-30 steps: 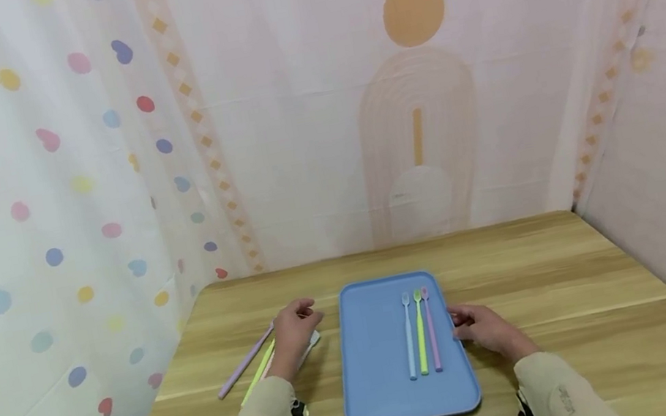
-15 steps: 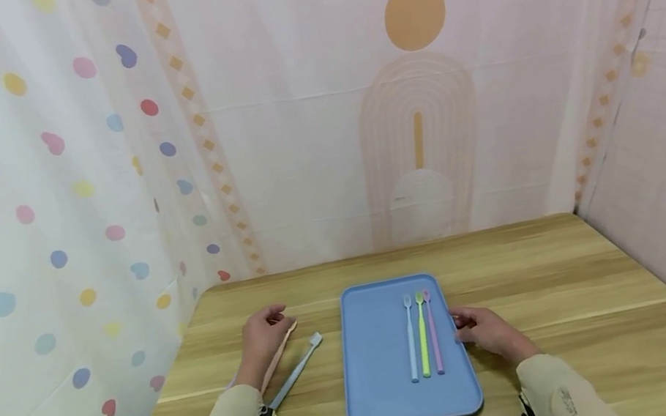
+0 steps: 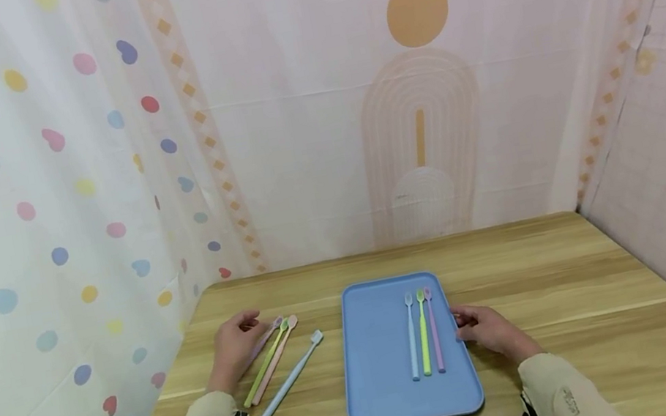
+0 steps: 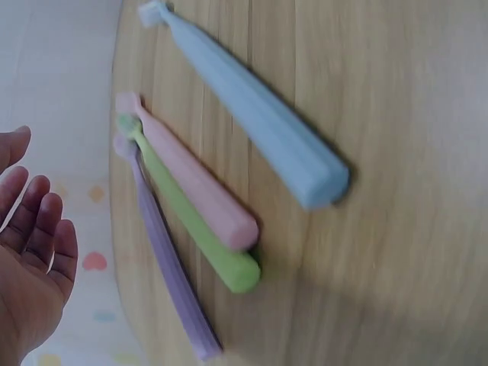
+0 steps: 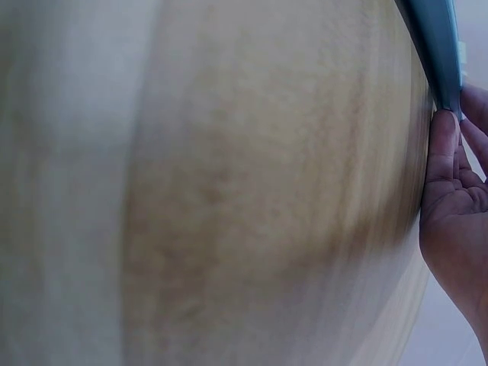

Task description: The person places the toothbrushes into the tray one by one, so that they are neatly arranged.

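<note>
We are noting the left grip (image 3: 235, 350), loose and empty, beside the purple brush (image 4: 168, 248), whose long axis is slanting away rightward.

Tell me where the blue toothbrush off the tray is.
In the head view, the blue toothbrush lies on the table, left of the tray, beside the pink toothbrush.

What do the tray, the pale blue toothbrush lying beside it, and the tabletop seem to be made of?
Tray: probably plastic, matte, judging by its even blue colour and raised rim with rounded corners.
Pale blue toothbrush: likely plastic, smooth, with long facets and a soft sheen.
Tabletop: wood or wood-look laminate, low sheen; streaky grain shows, but which one can't be told.
</note>
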Tool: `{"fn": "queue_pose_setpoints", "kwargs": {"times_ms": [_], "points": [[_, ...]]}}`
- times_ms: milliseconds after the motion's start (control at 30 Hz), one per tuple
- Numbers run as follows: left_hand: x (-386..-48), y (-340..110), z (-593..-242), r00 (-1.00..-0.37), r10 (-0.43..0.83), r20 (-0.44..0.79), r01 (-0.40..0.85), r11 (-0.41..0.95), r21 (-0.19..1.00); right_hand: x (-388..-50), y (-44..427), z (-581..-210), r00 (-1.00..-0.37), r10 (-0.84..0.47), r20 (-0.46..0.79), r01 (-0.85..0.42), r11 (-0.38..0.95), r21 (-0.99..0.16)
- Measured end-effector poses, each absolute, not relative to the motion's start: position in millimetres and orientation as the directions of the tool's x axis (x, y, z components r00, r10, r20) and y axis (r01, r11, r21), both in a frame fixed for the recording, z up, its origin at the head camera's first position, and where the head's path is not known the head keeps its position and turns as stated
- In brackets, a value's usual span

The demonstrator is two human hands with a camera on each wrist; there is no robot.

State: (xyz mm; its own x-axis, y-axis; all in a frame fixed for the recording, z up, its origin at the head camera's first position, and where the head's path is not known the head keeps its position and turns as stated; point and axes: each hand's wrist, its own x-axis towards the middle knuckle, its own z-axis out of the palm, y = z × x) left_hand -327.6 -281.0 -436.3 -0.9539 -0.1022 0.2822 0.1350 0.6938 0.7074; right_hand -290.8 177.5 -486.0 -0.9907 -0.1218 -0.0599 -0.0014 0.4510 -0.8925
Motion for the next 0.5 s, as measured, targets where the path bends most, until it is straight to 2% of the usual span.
{"fn": "queue_pose_setpoints", "kwargs": {"times_ms": [300,500], "points": [[-317,-303,-443,-0.97,-0.13,0.208,0.059,0.702,0.71,-289,178,-484,-0.989,-0.131,-0.064,-0.001,0.442,-0.897],[-313,-318,-452,-0.973,-0.124,0.194,0.052,0.701,0.711,-290,177,-485,-0.989,-0.132,-0.063,-0.002,0.441,-0.898]]}}
